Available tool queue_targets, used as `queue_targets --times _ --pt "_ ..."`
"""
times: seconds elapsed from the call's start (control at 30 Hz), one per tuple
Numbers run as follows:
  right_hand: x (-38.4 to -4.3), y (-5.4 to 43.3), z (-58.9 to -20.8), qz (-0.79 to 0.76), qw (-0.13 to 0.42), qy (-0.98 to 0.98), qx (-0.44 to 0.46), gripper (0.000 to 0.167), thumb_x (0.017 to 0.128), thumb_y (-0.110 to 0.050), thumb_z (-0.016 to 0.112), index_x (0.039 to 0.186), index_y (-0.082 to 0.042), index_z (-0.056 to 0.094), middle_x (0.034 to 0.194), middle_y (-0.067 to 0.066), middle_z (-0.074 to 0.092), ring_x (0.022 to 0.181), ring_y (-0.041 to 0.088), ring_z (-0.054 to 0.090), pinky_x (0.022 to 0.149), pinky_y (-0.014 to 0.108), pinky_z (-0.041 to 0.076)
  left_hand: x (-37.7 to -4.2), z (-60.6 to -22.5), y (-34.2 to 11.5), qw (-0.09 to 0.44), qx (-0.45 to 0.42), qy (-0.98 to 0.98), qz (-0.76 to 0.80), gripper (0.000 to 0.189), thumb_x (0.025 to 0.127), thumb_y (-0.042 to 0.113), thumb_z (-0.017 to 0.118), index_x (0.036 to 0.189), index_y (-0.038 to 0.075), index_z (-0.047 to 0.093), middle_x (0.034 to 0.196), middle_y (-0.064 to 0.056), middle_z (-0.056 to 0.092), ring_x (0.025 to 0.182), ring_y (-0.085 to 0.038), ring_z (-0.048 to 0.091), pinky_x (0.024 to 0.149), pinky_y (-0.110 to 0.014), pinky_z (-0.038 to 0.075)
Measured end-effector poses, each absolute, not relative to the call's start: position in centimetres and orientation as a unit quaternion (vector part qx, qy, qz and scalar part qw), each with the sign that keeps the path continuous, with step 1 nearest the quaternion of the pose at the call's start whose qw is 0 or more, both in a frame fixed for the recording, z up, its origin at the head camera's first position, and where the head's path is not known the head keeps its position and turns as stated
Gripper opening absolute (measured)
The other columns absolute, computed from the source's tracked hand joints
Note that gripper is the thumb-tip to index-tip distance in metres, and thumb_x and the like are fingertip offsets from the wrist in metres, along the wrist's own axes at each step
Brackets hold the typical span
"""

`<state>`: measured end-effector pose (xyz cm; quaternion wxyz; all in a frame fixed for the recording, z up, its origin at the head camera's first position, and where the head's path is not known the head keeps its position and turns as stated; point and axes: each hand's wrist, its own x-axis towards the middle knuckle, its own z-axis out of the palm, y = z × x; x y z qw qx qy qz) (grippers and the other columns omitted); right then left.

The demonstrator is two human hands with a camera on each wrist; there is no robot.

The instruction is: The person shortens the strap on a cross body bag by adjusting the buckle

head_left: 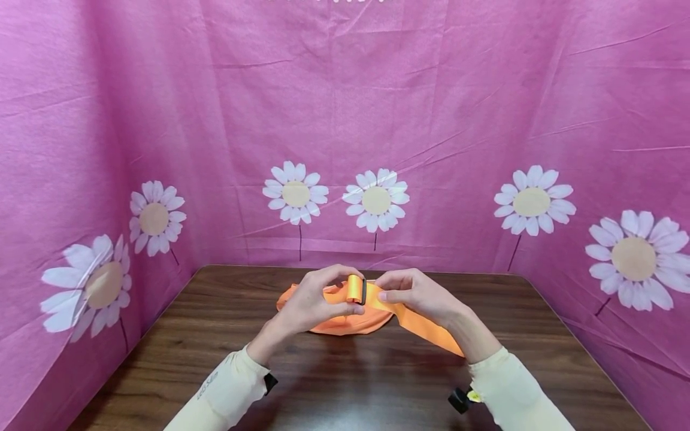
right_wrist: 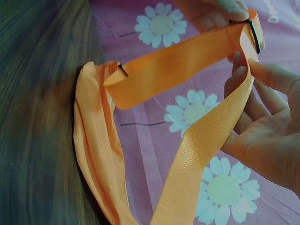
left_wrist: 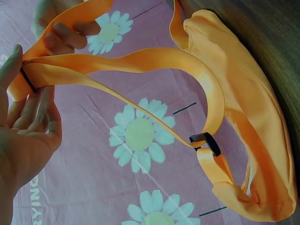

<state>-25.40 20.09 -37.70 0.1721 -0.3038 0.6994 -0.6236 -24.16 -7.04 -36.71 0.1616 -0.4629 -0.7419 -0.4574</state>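
An orange fabric bag [head_left: 353, 326] lies on the table, its wide orange strap [head_left: 431, 333] raised above it. My left hand [head_left: 308, 302] holds a black strap slider [head_left: 363, 292] between thumb and fingers, with a loop of webbing bulging through it. Just right of the slider, my right hand [head_left: 423, 296] pinches the strap between thumb and forefinger; from there the webbing slants down under the wrist. In the left wrist view, a second black ring [left_wrist: 206, 142] joins the strap to a short tab on the bag [left_wrist: 253, 103].
The dark wooden table [head_left: 334, 383] stretches in front of the bag. Pink cloth [head_left: 447, 120] printed with large white daisies hangs around its back and sides. Dark devices [head_left: 459, 400] sit at both sleeve cuffs.
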Motion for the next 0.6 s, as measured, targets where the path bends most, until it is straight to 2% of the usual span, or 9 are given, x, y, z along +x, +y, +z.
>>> queue_targets --times 0.2,0.3,0.47,0.6 --pt "-24.7 19.3 -37.3 -0.638 0.166 0.689 -0.301 0.024 0.097 -0.006 0.068 0.121 0.001 0.071 0.113 0.020 0.069 0.097 0.030 0.065 0.085 0.037 0.054 -24.6 -37.2 -7.0 0.155 -0.469 -0.742 -0.452 0.051 0.078 0.027 0.092 0.122 0.018 0.067 0.107 0.010 0.068 0.093 -0.012 0.062 0.081 -0.035 0.054" --pt "-24.3 18.8 -37.1 -0.647 0.170 0.686 -0.285 0.024 0.098 -0.006 0.067 0.121 0.000 0.071 0.115 0.021 0.069 0.098 0.032 0.066 0.083 0.035 0.054 -24.7 -37.3 -6.9 0.164 -0.475 -0.745 -0.439 0.050 0.079 0.027 0.091 0.121 0.018 0.067 0.106 0.011 0.068 0.093 -0.010 0.063 0.080 -0.036 0.054" --pt "-23.8 18.2 -36.8 -0.646 0.159 0.704 -0.247 0.025 0.098 -0.018 0.070 0.116 -0.001 0.073 0.118 0.017 0.067 0.103 0.027 0.063 0.084 0.032 0.052 -24.7 -37.5 -6.6 0.181 -0.490 -0.743 -0.419 0.052 0.079 0.024 0.091 0.124 0.014 0.066 0.109 0.009 0.068 0.095 -0.009 0.063 0.079 -0.040 0.055" --pt "-23.6 17.8 -36.6 -0.637 0.160 0.720 -0.226 0.028 0.096 -0.025 0.074 0.108 0.000 0.073 0.109 0.013 0.067 0.103 0.026 0.059 0.081 0.032 0.050 -24.7 -37.7 -6.4 0.181 -0.500 -0.740 -0.412 0.057 0.080 0.024 0.090 0.130 0.013 0.064 0.118 0.004 0.068 0.101 -0.010 0.063 0.083 -0.038 0.054"
